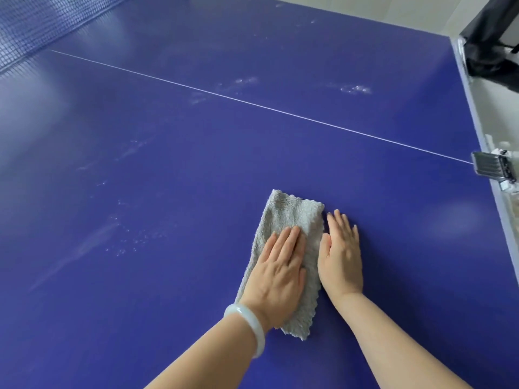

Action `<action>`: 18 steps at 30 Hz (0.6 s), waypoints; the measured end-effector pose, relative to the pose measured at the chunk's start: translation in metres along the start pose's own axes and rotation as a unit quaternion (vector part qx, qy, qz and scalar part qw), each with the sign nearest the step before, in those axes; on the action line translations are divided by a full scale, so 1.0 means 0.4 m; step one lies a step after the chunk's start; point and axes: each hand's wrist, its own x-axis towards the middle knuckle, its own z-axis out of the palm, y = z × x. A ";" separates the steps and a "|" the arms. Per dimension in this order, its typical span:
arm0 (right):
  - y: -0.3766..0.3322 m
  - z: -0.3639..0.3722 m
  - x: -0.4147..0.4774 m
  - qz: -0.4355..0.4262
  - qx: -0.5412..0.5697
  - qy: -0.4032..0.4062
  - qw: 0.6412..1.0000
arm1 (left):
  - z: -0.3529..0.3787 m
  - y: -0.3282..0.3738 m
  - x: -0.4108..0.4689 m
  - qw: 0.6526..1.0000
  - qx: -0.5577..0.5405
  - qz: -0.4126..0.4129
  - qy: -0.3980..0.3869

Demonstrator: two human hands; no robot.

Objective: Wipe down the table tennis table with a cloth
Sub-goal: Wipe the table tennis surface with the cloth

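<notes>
- A grey fleecy cloth point(292, 220), folded into a long strip, is laid flat on the blue table tennis table point(196, 164), in the near half and right of the middle.
- The cloth is pressed down by the left hand point(278, 272), laid flat with straight fingers held close together over its lower middle.
- A pale bangle point(248, 327) is worn on the left wrist.
- The right hand point(341, 255) is laid flat on the bare table just beside the cloth's right edge, its fingers straight and slightly spread; nothing is held in it.
- Whitish smears and spots point(129, 237) are seen left of the cloth and farther out near the white centre line point(252, 103).
- The net point(36, 23) is seen at the far left.
- A metal clamp point(493, 165) is fixed at the right edge.
</notes>
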 end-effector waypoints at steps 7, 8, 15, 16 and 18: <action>-0.015 0.008 -0.008 -0.086 -0.171 -0.084 0.978 | -0.029 -0.037 -0.201 0.993 0.006 -0.116 0.000; -0.016 0.009 -0.010 -0.099 -0.173 -0.088 0.976 | -0.024 -0.035 -0.233 0.994 0.009 -0.111 0.007; -0.013 0.017 -0.004 -0.107 -0.168 -0.101 0.975 | 0.004 -0.039 -0.130 0.998 0.039 0.021 -0.055; -0.013 0.015 -0.002 -0.101 -0.156 -0.098 0.978 | 0.008 -0.041 -0.076 0.998 0.045 0.005 -0.051; -0.012 0.010 0.000 -0.090 -0.140 -0.088 0.982 | 0.006 -0.054 0.021 0.996 0.050 -0.059 -0.047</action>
